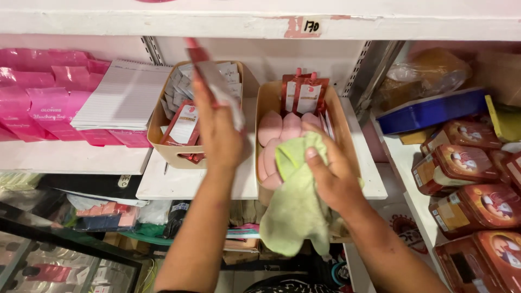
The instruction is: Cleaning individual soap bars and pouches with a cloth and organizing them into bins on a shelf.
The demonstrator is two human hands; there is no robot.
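Right hand [331, 179]: grip bunched on green cloth [296, 209], near edge of right bin [347, 135].
Left hand [217, 130]: pinching sachets [209, 73] above left bin [163, 149].
Risk: blurred sachets may slip; cloth could snag pink pouches [279, 130].

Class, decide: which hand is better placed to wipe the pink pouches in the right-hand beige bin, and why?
Probably the right hand: it holds the light green cloth over those rounded pink pouches. The left hand is occupied with a red-and-white sachet.
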